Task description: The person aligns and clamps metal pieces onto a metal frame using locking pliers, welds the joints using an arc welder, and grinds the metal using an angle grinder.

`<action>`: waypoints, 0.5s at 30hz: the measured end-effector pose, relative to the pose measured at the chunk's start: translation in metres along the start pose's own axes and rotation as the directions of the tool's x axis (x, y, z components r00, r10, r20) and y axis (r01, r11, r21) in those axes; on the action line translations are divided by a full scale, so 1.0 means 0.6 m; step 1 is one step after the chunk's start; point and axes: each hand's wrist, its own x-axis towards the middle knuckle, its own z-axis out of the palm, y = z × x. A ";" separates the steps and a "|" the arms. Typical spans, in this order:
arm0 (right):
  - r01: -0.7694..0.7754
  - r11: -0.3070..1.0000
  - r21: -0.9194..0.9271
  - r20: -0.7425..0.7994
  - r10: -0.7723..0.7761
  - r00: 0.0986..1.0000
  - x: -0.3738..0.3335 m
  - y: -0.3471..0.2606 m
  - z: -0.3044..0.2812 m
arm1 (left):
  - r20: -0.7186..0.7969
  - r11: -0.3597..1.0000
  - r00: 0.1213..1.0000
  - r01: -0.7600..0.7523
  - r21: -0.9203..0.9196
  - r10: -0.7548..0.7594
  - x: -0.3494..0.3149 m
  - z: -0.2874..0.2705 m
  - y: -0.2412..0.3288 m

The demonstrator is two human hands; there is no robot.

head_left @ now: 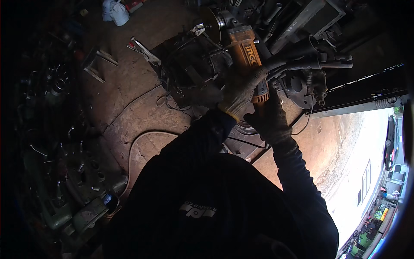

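Observation:
An orange angle grinder (246, 46) points away from me, its large disc (210, 26) at the far end, tilted on edge. My left hand (242, 91), in a pale knit glove with a yellow cuff, is wrapped round the grinder's body. Lower down, my right hand (272, 123), in a darker glove, closes about the vented rear end, with the thumb apart; its far fingers are in shadow. Beneath and left of the disc is a dark metal workpiece or stand (189, 64) with a clamp-like piece (198, 30) near the disc; its shape is hard to make out.
Metal bars and profiles (297, 26) are heaped at the far right. A dark machine with a round guard (297, 88) stands right of my hands. Cables and a hose (142, 134) cross the floor. Greenish machinery (77, 185) fills the left. A small metal frame (100, 64) lies on the floor.

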 end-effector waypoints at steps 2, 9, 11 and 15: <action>-0.020 0.996 -0.086 0.013 0.021 1.000 0.021 0.013 -0.002 | -0.037 1.000 0.999 0.029 0.000 -0.029 0.010 0.011 0.003; -0.048 0.965 -0.258 0.103 0.077 0.992 0.083 0.027 -0.022 | -0.168 0.994 0.980 0.106 -0.002 -0.105 0.036 -0.003 0.031; -0.085 0.964 -0.253 0.128 0.120 0.984 0.097 0.029 -0.023 | -0.181 0.986 0.970 0.156 -0.064 -0.165 0.046 -0.008 0.038; -0.093 0.966 -0.241 0.154 0.133 0.979 0.113 0.027 -0.027 | -0.192 0.962 0.945 0.272 0.008 -0.265 0.065 -0.016 0.042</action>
